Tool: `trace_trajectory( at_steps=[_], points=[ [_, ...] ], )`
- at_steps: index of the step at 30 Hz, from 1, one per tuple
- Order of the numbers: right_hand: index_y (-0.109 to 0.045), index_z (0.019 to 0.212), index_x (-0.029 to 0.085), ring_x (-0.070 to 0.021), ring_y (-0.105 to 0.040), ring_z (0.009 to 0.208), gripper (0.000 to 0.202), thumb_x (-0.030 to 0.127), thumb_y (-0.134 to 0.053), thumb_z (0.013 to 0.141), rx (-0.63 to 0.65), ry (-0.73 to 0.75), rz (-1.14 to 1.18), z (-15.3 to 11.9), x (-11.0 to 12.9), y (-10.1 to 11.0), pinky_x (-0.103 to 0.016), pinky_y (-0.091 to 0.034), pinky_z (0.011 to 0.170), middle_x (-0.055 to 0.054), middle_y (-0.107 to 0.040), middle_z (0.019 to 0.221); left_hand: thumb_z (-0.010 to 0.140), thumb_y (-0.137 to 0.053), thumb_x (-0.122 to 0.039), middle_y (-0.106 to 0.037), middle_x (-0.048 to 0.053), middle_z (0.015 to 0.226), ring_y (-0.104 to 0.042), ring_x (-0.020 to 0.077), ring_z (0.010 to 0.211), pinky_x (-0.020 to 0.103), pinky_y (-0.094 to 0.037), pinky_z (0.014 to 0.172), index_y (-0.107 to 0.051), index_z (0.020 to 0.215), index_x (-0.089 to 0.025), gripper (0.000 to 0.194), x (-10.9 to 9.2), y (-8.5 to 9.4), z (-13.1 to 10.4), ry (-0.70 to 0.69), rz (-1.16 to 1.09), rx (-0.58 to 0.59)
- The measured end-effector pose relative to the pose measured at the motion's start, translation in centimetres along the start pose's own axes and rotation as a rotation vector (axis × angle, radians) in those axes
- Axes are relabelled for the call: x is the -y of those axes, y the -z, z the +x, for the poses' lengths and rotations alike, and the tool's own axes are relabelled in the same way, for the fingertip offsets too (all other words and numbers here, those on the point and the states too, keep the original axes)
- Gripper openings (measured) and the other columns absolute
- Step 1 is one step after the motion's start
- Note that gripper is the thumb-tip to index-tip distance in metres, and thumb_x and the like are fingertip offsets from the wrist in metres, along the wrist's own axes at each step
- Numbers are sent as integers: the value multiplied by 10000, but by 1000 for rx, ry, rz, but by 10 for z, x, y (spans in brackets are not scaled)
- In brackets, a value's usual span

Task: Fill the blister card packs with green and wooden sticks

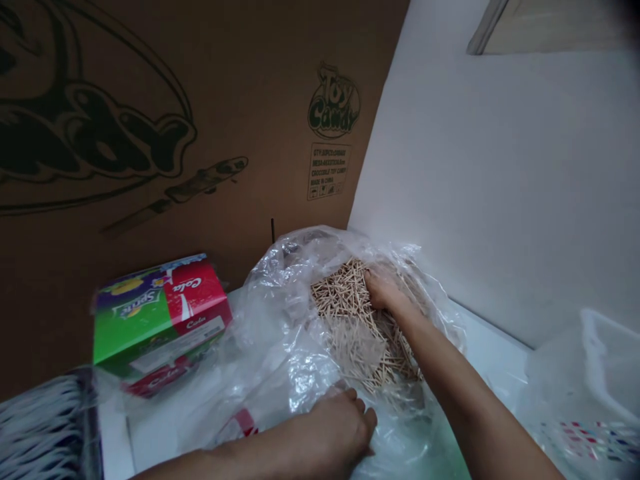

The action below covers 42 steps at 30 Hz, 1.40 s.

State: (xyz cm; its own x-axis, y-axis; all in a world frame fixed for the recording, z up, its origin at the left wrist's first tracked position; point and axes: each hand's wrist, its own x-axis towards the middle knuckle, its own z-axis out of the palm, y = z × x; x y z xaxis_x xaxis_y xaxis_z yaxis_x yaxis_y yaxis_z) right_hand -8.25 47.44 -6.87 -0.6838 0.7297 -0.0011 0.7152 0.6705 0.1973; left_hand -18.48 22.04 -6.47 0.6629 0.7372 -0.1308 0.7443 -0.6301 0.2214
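Observation:
A large clear plastic bag [270, 333] lies open on a white surface, with a heap of thin, short wooden sticks [345, 293] inside it. My right hand [381, 288] is in the bag at the right part of the heap, its fingers down among the sticks and mostly hidden. Nearer to me, my left hand [345, 423] is closed at the bag's front edge, below the sticks, with its fingers curled in on the plastic.
A green and red box [163, 317] with Cola and Sprite lettering stands left of the bag. Behind is a large printed cardboard carton [250, 87]. Wrapped grey strips [43, 427] lie at the lower left. A white basket [605, 380] stands at the right, by the wall.

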Motion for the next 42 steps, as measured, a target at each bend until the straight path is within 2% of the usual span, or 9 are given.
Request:
trace_trajectory(
  at_steps=[2,6,10,13,18,21,25,30,42],
  points=[
    [-563,1123,80,-309,-462,1137,519,183,-653,623,-11,52,-11,0,-1,-1,-361,-282,992,-202,-573,1161,802,-581,-353,-666,96,798,-612,244,751,371,-480,732,-562,934,-131,259,0,0,0,-7,2,4],
    [-512,1191,101,-280,-449,1151,602,177,-662,614,-31,123,-11,2,-3,-5,-323,-288,985,-160,-569,1180,800,-587,-337,-667,101,818,-610,246,763,370,-478,739,-562,934,-122,254,-3,5,2,-7,22,27],
    [-553,1104,70,-285,-494,1082,423,194,-631,707,-42,53,-9,8,-4,-12,-355,-336,933,-190,-588,1103,802,-581,-323,-666,92,818,-606,245,758,374,-473,746,-559,925,-127,233,-3,8,0,3,30,47],
    [-544,1112,114,-254,-497,1083,362,298,-588,803,-43,22,8,11,-4,-15,-414,-335,946,-131,-563,1148,804,-575,-334,-661,80,810,-602,234,740,357,-469,730,-550,934,-138,236,0,5,-3,-23,19,3],
    [-526,1149,130,-272,-455,1154,480,198,-664,694,-42,-1,99,8,-1,-14,-346,-293,978,-159,-570,1176,806,-572,-344,-663,88,802,-603,225,729,350,-460,729,-556,933,-138,243,-1,1,-4,-21,17,-14],
    [-545,1115,129,-286,-479,1132,422,207,-622,707,-49,-60,182,4,1,-11,-349,-316,950,-170,-584,1169,792,-585,-367,-670,100,818,-610,246,753,369,-468,726,-568,938,-129,279,-3,7,-5,6,18,31],
    [-587,1058,157,-260,-571,1000,378,176,-592,680,-54,-118,332,-7,-4,-1,-302,-395,847,-122,-654,1048,800,-568,-361,-673,89,825,-616,244,758,390,-476,761,-575,903,-145,240,-2,15,-11,22,-8,6],
    [-583,1086,193,-227,-613,892,433,219,-594,654,-110,-103,568,-25,-10,25,-283,-457,779,-35,-677,1001,799,-556,-369,-673,84,786,-626,245,735,406,-482,761,-581,905,-148,246,0,15,-14,16,-14,-36],
    [-616,1006,182,-243,-628,894,420,149,-568,590,-172,-22,1006,-48,31,56,-349,-508,796,-37,-690,983,784,-584,-338,-679,78,746,-644,234,684,372,-483,719,-585,869,-153,204,-9,29,-24,-16,9,-108]
  ],
)
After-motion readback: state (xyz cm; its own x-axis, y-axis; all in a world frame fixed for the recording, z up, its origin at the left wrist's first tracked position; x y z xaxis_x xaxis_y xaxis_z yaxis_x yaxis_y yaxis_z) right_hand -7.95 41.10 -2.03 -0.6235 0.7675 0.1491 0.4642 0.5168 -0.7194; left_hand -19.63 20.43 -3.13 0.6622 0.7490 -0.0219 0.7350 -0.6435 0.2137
